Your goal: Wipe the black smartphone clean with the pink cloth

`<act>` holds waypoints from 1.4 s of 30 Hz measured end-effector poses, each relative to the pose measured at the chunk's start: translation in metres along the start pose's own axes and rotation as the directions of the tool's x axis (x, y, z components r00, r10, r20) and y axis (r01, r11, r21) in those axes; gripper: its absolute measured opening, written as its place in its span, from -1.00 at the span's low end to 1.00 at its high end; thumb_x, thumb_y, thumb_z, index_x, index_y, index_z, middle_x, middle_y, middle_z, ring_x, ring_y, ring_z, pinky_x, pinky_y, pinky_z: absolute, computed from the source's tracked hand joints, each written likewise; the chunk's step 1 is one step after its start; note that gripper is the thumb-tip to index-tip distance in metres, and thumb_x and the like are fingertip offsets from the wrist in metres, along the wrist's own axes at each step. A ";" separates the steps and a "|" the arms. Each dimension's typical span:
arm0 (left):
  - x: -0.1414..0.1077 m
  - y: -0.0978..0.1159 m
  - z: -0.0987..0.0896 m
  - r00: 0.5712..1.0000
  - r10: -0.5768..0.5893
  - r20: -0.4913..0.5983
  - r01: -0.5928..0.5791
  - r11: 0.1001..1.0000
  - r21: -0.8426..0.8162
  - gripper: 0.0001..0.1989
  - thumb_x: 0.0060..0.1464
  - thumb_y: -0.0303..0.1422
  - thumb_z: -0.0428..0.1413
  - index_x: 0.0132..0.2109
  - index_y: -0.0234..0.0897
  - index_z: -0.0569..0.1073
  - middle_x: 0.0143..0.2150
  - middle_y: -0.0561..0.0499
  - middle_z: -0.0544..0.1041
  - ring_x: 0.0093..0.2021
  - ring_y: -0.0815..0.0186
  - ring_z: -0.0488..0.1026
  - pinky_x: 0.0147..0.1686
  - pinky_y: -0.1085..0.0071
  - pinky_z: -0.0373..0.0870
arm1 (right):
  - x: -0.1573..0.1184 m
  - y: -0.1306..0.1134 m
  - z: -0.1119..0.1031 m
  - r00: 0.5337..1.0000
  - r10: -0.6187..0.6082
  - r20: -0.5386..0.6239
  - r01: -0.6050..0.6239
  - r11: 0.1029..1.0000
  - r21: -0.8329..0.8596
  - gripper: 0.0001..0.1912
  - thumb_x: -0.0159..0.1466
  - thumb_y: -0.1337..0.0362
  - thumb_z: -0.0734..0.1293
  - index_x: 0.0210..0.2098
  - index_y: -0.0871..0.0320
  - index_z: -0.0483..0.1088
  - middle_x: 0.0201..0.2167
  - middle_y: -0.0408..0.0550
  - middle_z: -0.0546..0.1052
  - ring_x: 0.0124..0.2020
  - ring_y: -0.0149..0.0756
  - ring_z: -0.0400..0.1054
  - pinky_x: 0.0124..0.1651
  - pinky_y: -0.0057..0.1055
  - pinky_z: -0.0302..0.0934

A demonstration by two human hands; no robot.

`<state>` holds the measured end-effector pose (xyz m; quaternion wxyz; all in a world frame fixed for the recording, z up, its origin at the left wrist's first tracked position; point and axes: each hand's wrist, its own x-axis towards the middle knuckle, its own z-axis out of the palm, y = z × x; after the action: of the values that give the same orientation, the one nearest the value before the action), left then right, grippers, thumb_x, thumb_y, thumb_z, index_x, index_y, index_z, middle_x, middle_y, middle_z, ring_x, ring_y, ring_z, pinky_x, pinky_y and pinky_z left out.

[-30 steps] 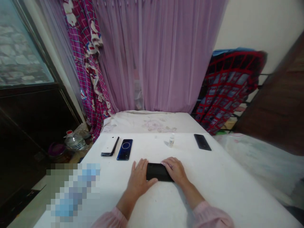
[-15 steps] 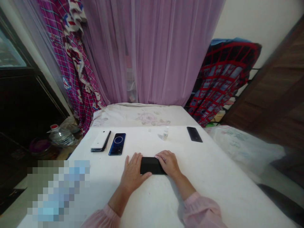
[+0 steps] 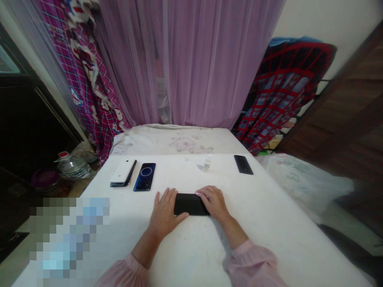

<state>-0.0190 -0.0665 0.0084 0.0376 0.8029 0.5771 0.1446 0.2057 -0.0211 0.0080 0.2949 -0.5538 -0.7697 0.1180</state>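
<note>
A black phone (image 3: pixel 190 204) lies lengthwise across the white-covered table in front of me. My left hand (image 3: pixel 164 211) braces its left end, fingers along that side and thumb at the near edge. My right hand (image 3: pixel 214 202) rests over the right end, fingers bent and pressed on a small pale pink cloth (image 3: pixel 198 193) that shows only in part at the far edge. Beyond the phone stands a small clear bottle with a white label (image 3: pixel 206 165). To the left lie a blue phone with a ring on its back (image 3: pixel 145 176) and a white phone (image 3: pixel 123 172) stacked on a dark one.
Another dark phone (image 3: pixel 243 164) lies at the far right of the table (image 3: pixel 185 255). A pixelated bluish area covers the left front. Purple curtains (image 3: pixel 203 63) hang behind; a large water bottle (image 3: pixel 73 165) stands on the floor at left, a plastic bag (image 3: pixel 302 179) at right.
The view has tilted slightly, so the table things sit a little higher and further left. Both hands stay at the black phone, with the right fingers still near its far edge.
</note>
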 end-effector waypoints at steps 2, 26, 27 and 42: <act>0.000 0.001 0.000 1.000 -0.004 -0.003 0.004 1.000 0.000 -0.23 0.11 0.12 0.03 0.28 -0.32 0.19 0.29 -0.27 0.25 0.33 -0.07 0.07 0.26 -0.14 -0.14 | 0.001 -0.002 0.001 1.000 -0.001 0.009 0.001 1.000 0.012 -0.78 0.30 0.22 0.24 -0.28 -0.05 0.55 -0.29 -0.11 0.58 -0.19 -0.24 0.37 -0.07 -0.28 0.13; 0.000 0.003 -0.001 1.000 -0.027 0.006 0.027 1.000 0.005 -0.25 0.12 0.07 0.05 0.28 -0.32 0.18 0.29 -0.25 0.25 0.34 -0.06 0.06 0.26 -0.14 -0.13 | 0.006 0.005 -0.001 1.000 -0.012 -0.012 0.012 1.000 0.002 -0.83 0.28 0.25 0.31 -0.27 -0.06 0.57 -0.30 -0.13 0.58 -0.21 -0.27 0.39 -0.12 -0.34 0.17; 0.000 0.002 -0.001 1.000 -0.026 0.001 0.026 1.000 0.003 -0.25 0.12 0.08 0.05 0.28 -0.32 0.18 0.29 -0.25 0.25 0.33 -0.06 0.06 0.26 -0.14 -0.13 | 0.006 0.005 -0.001 1.000 -0.021 -0.018 0.021 1.000 0.000 -0.83 0.28 0.26 0.31 -0.27 -0.06 0.57 -0.31 -0.13 0.57 -0.22 -0.27 0.38 -0.12 -0.33 0.17; 0.000 -0.001 0.005 1.000 -0.008 -0.016 0.008 1.000 -0.013 -0.24 0.11 0.09 0.05 0.27 -0.35 0.17 0.30 -0.27 0.24 0.33 -0.03 0.08 0.27 -0.13 -0.14 | -0.038 -0.005 -0.009 0.987 -0.138 -0.082 0.134 0.989 -0.059 -0.86 0.29 0.25 0.33 -0.25 -0.05 0.56 -0.35 -0.13 0.53 -0.25 -0.30 0.36 -0.17 -0.32 0.11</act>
<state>-0.0183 -0.0656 0.0034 0.0389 0.7990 0.5797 0.1548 0.2148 -0.0591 0.0060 0.3199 -0.5123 -0.7952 0.0531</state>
